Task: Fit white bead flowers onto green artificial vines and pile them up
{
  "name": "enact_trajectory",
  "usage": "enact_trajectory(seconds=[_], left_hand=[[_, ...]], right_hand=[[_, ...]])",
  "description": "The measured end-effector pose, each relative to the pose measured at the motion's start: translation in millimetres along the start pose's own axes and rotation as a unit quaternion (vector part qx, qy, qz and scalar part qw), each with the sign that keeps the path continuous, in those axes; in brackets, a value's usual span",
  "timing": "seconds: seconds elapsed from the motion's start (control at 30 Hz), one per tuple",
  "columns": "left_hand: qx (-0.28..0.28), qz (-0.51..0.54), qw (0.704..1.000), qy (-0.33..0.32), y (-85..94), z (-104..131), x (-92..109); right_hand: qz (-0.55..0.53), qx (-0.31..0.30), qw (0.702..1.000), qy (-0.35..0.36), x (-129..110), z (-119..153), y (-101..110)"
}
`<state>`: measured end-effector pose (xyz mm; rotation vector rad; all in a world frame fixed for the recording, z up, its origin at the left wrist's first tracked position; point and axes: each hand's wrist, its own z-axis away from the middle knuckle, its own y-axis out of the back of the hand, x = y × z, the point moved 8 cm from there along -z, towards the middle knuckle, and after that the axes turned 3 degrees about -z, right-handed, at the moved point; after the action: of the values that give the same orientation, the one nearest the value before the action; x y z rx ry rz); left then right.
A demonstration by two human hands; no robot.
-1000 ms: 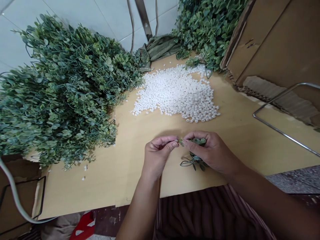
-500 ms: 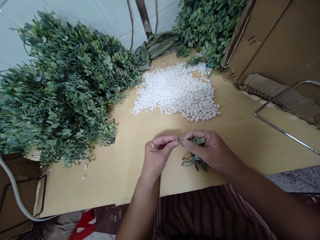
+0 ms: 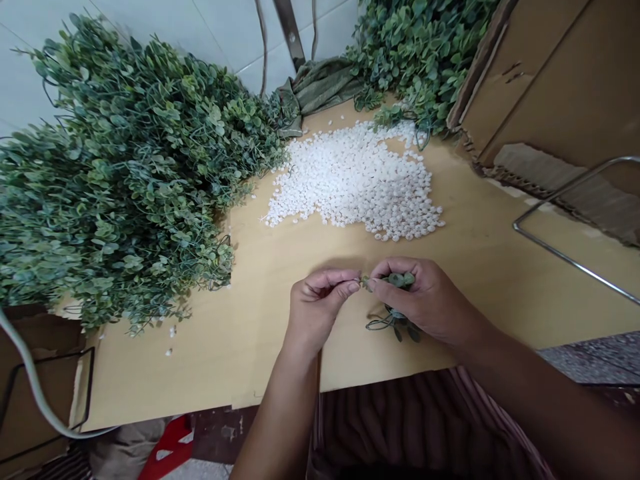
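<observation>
My right hand (image 3: 417, 293) is closed around a small green leafy sprig (image 3: 400, 280), whose lower leaves and thin looped stems hang below the fingers. Thumb and forefinger of my left hand (image 3: 325, 293) are pinched together at the sprig's tip, close to the right fingertips; what lies between them is too small to make out. Beyond both hands, a spread pile of small white beads (image 3: 350, 183) lies on the tan tabletop (image 3: 280, 253).
A large heap of green foliage (image 3: 135, 173) covers the left side. More foliage (image 3: 425, 53) and a dark green cloth (image 3: 325, 87) lie at the back. At the right stand a cardboard box (image 3: 560, 87) and a bent metal rod (image 3: 575, 267).
The view has shifted slightly. Both hands keep nearly the same pose, with a slightly wider gap between their fingertips.
</observation>
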<state>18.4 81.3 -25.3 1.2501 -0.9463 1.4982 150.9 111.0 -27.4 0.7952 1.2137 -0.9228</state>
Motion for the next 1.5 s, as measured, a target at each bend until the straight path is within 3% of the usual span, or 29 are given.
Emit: enact_trajectory(seconds=[0.43, 0.77, 1.5], left_hand=[[-0.009, -0.017, 0.999, -0.037, -3.9, -0.8, 5.4], [-0.007, 0.003, 0.999, 0.037, -3.4, 0.0, -8.0], [-0.013, 0.038, 0.997, 0.066, -6.2, -0.5, -11.8]], right_hand=[[0.012, 0.015, 1.000, 0.008, -2.0, 1.2, 0.1], [0.015, 0.004, 1.000, 0.018, -2.3, 0.9, 0.0], [0.035, -0.015, 0.999, 0.030, -3.1, 2.5, -2.9]])
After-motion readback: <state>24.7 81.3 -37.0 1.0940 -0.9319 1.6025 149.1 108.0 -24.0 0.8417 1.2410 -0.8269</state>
